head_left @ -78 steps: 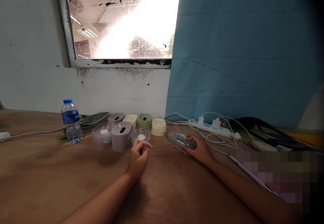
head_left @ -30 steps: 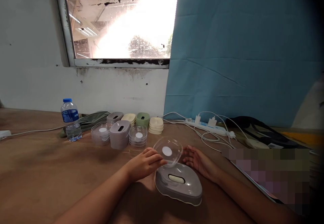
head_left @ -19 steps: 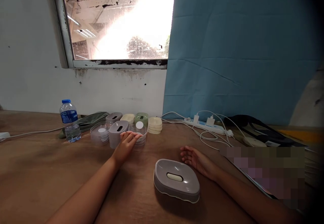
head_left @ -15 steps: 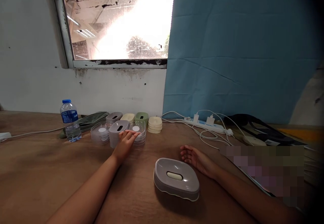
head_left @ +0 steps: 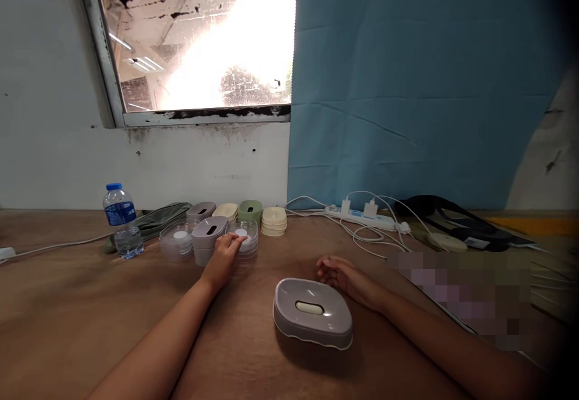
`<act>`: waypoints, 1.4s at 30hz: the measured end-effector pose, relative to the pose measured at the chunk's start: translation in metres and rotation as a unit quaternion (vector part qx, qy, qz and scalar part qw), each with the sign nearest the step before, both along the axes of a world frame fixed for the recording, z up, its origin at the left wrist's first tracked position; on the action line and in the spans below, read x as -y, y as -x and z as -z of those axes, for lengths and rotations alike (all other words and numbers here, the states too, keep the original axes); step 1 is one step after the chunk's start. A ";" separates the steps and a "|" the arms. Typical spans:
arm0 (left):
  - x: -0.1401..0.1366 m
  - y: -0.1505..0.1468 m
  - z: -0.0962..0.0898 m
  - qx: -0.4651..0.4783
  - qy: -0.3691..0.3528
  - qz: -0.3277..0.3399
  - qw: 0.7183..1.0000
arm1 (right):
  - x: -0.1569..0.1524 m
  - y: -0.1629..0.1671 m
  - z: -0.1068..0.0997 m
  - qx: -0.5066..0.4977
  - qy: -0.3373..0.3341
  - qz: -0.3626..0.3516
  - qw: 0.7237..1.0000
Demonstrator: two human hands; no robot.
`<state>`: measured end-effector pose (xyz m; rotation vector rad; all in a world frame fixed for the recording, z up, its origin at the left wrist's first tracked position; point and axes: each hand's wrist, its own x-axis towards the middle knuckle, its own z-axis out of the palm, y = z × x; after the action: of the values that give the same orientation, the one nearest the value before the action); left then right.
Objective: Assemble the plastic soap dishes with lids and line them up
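My left hand (head_left: 225,254) reaches to a stack of clear plastic trays (head_left: 249,249), each with a white disc visible in the middle. Its fingertips pinch at the near rim of the top tray. Touching or nearly touching that hand is a stack of grey oval covers (head_left: 204,244) with a dark slot on top. My right hand (head_left: 337,272) rests on the table, fingers loosely curled and holding nothing. Just left of it sits a grey rounded box (head_left: 294,321) with a cream pill-shaped insert (head_left: 309,307) and a thin cream lower edge.
Behind are another clear stack (head_left: 174,246), cream trays (head_left: 274,222), a green cover (head_left: 249,209) and a grey cover (head_left: 200,209). A water bottle (head_left: 122,219) and green pouch (head_left: 158,222) stand left. A power strip (head_left: 380,221), cables and black straps (head_left: 443,213) lie right.
My left hand's fingers have drawn together at the rim of the clear trays. The right hand stays beside the grey box. The whole view has shifted slightly.
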<state>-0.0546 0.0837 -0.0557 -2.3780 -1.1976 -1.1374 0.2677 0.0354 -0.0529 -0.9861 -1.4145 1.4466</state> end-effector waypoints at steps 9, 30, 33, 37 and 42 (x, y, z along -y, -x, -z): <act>0.005 0.000 -0.006 -0.027 -0.013 -0.022 0.999 | 0.013 -0.002 -0.006 0.119 -0.160 -0.154 0.968; 0.060 -0.041 -0.032 -0.090 0.235 0.354 0.901 | 0.020 0.000 -0.012 0.321 -0.383 -0.157 0.852; 0.061 -0.041 -0.033 -0.014 0.256 0.333 0.908 | 0.022 0.003 -0.010 0.319 -0.370 -0.123 0.864; 0.066 -0.045 -0.034 0.025 0.277 0.321 0.906 | 0.024 0.003 -0.012 0.282 -0.353 -0.136 0.882; 0.067 -0.047 -0.033 0.046 0.286 0.327 0.900 | 0.022 0.001 -0.014 0.254 -0.301 -0.130 0.910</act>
<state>-0.0078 0.0168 -0.0225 -3.3848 -0.8429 -1.1918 0.2668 0.0131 -0.0384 -0.8078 -2.2702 0.8331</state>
